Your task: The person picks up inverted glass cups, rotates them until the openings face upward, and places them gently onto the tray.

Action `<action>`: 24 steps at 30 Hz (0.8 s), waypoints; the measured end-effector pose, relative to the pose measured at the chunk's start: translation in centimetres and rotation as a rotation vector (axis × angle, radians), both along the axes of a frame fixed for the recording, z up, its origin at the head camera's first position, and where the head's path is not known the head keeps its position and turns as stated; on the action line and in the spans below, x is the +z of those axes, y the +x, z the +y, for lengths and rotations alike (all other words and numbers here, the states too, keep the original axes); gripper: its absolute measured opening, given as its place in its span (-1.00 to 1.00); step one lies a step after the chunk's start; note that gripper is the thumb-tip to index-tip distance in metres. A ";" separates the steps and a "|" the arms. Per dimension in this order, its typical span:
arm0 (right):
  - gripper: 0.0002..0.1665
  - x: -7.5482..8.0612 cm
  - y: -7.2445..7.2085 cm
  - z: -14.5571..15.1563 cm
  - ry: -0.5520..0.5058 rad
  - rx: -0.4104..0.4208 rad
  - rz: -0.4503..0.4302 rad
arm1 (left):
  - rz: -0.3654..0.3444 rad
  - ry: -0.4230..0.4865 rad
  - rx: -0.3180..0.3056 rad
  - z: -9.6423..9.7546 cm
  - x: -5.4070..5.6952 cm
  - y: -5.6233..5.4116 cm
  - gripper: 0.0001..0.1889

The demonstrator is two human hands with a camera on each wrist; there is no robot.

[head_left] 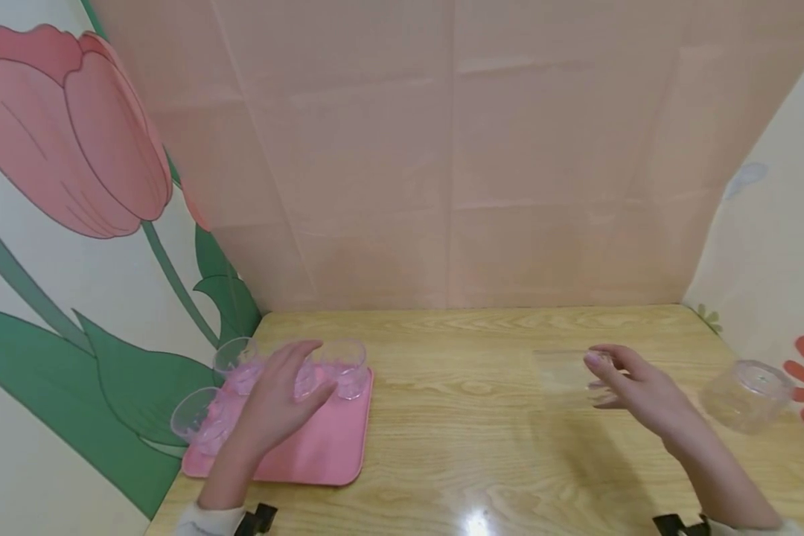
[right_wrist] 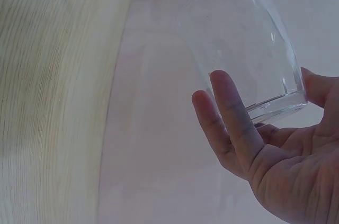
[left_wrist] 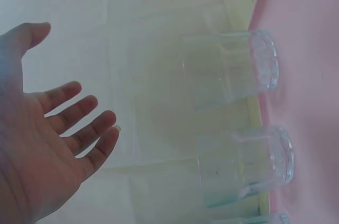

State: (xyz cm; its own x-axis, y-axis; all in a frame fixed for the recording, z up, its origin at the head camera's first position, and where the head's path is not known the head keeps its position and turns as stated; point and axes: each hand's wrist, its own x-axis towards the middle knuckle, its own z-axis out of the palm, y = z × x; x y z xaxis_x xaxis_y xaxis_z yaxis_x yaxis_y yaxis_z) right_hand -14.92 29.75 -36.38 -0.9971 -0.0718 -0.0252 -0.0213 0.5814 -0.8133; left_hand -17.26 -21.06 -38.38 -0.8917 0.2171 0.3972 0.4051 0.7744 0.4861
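My right hand [head_left: 643,391] holds a clear drinking glass [head_left: 559,378] by its base end, raised above the table. In the head view this glass lies sideways with its mouth to the left; the right wrist view shows its thick base [right_wrist: 278,106] between thumb and fingers. My left hand [head_left: 278,402] hovers over a pink tray [head_left: 315,454], fingers spread and holding nothing. Several clear glasses stand upright on that tray, among them a back right glass [head_left: 345,372] and a front left glass [head_left: 197,417]. The left hand partly hides the middle of the group.
Another clear glass [head_left: 747,398] stands upside down on the wooden table [head_left: 442,424] at the right, beside my right forearm. A pink cloth backdrop [head_left: 402,149] closes off the back. Flower-printed walls [head_left: 94,275] flank the table left and right.
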 end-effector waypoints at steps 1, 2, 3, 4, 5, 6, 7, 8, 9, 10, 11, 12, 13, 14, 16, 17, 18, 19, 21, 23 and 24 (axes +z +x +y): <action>-0.24 0.0 0.0 -0.2 0.000 -0.001 0.001 | -0.003 0.003 -0.002 0.1 0.0 0.0 -0.28; -0.24 0.1 -0.1 -0.3 0.001 0.000 0.003 | -0.006 0.002 -0.003 0.2 0.0 -0.1 -0.28; -0.24 0.1 -0.1 -0.4 0.003 0.001 0.003 | -0.008 0.006 -0.006 0.3 0.0 -0.1 -0.28; -0.24 0.1 -0.1 -0.6 0.007 0.003 0.005 | -0.010 0.008 -0.009 0.4 0.0 -0.1 -0.27; -0.23 0.2 -0.1 -0.7 0.006 0.006 0.004 | -0.012 0.009 -0.012 0.5 0.0 -0.1 -0.27; -0.23 0.2 -0.1 -0.8 0.006 0.009 0.003 | -0.013 0.012 -0.016 0.6 0.0 -0.1 -0.27; -0.23 0.2 -0.2 -0.9 0.001 0.010 0.005 | -0.013 0.013 -0.018 0.7 0.1 -0.1 -0.27; -0.23 0.2 -0.2 -1.0 -0.002 0.013 0.005 | -0.012 0.014 -0.022 0.8 0.1 -0.1 -0.27; -0.23 0.3 -0.2 -1.1 -0.009 0.014 0.006 | -0.011 0.017 -0.027 0.9 0.1 -0.1 -0.27; -0.23 0.3 -0.3 -1.2 -0.011 0.015 0.008 | -0.010 0.021 -0.031 1.0 0.1 -0.1 -0.27; -0.22 0.3 -0.3 -1.3 -0.016 0.017 0.008 | -0.010 0.028 -0.035 1.2 0.2 0.0 -0.27; -0.22 0.3 -0.3 -1.4 -0.017 0.016 0.009 | -0.010 0.034 -0.039 1.3 0.2 0.0 -0.27; -0.21 0.3 -0.3 -1.5 -0.019 0.017 0.009 | -0.010 0.041 -0.045 1.4 0.2 0.0 -0.27; -0.21 0.3 -0.4 -1.6 -0.023 0.018 0.008 | -0.010 0.046 -0.048 1.5 0.2 0.0 -0.27; -0.20 0.2 -0.4 -1.8 -0.027 0.020 0.008 | -0.011 0.055 -0.055 1.7 0.2 0.0 -0.28; -0.20 0.2 -0.5 -2.0 -0.029 0.022 0.008 | -0.012 0.058 -0.057 1.9 0.2 0.0 -0.28; -0.20 0.2 -0.5 -2.1 -0.032 0.022 0.009 | -0.014 0.060 -0.059 2.0 0.2 0.0 -0.29; -0.20 0.3 -0.5 -2.3 -0.039 0.023 0.010 | -0.019 0.061 -0.059 2.1 0.2 0.0 -0.29; -0.20 0.3 -0.5 -2.5 -0.042 0.024 0.010 | -0.031 0.062 -0.057 2.3 0.3 0.0 -0.29; -0.20 0.3 -0.5 -2.8 -0.044 0.024 0.014 | -0.044 0.066 -0.054 2.5 0.3 0.0 -0.29; -0.20 0.3 -0.5 -3.0 -0.048 0.025 0.016 | -0.049 0.069 -0.053 2.5 0.3 0.0 -0.29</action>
